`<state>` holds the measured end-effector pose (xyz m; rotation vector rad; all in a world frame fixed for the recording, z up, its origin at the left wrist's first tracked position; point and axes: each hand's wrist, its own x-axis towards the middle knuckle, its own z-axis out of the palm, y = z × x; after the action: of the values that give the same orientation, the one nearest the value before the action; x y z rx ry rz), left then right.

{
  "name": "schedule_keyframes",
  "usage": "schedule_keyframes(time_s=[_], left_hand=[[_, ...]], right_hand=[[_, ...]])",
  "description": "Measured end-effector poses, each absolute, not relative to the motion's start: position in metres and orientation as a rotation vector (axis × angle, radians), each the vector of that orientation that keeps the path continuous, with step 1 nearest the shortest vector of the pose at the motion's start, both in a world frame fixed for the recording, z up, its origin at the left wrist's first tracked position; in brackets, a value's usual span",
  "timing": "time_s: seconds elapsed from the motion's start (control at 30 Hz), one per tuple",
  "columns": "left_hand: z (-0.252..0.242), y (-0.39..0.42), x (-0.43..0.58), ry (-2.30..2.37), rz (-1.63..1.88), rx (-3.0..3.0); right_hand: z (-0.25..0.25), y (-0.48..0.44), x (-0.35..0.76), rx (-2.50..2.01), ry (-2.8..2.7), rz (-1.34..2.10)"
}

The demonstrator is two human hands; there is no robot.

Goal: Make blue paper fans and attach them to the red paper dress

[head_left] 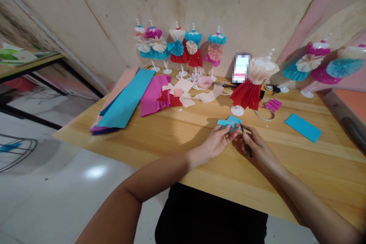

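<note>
My left hand point(219, 140) is closed on a small folded piece of blue paper point(228, 122), held just above the table. Dark-handled scissors point(247, 145) are in my right hand point(256, 143), their blades pointing up and touching or close to the paper's right edge. Just behind my hands stands a small white mannequin wearing a cream top and a red paper skirt point(246, 95). A flat blue paper rectangle point(303, 127) lies on the table to the right of my hands.
Several small mannequins in paper dresses point(192, 47) line the wall. Coloured paper sheets point(128, 99) lie at the left, beside magenta paper point(153, 97) and cream scraps point(210, 94). A tape roll point(264, 113), a magenta pleated strip point(273, 104) and a lit phone point(241, 68) are near the dressed mannequin.
</note>
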<state>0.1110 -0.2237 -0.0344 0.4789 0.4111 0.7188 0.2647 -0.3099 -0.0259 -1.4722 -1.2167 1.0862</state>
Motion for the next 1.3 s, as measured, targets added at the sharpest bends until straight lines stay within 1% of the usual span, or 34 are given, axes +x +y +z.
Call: schedule_keyframes(time_s=[0.27, 0.47, 0.6, 0.77, 0.83, 1.1, 1.3], left_hand=[[-0.035, -0.227, 0.114, 0.406, 0.719, 0.437], [-0.039, -0.225, 0.115, 0.445, 0.820, 0.513], [-0.041, -0.226, 0.114, 0.443, 0.799, 0.635], [-0.040, -0.227, 0.112, 0.514, 0.782, 0.686], [-0.040, -0.227, 0.112, 0.525, 0.780, 0.693], [-0.041, -0.228, 0.116, 0.427, 0.691, 0.576], [-0.040, -0.230, 0.115, 0.449, 0.729, 0.793]], right_hand=[[-0.027, -0.311, 0.262, -1.401, -1.185, 1.170], [-0.028, -0.311, 0.263, -1.422, -1.199, 1.158], [-0.031, -0.310, 0.267, -1.517, -1.306, 1.013], [-0.036, -0.308, 0.272, -1.740, -1.534, 0.551], [-0.036, -0.308, 0.272, -1.754, -1.570, 0.475], [-0.033, -0.310, 0.269, -1.768, -1.580, 0.469], [-0.032, -0.310, 0.266, -1.746, -1.576, 0.505]])
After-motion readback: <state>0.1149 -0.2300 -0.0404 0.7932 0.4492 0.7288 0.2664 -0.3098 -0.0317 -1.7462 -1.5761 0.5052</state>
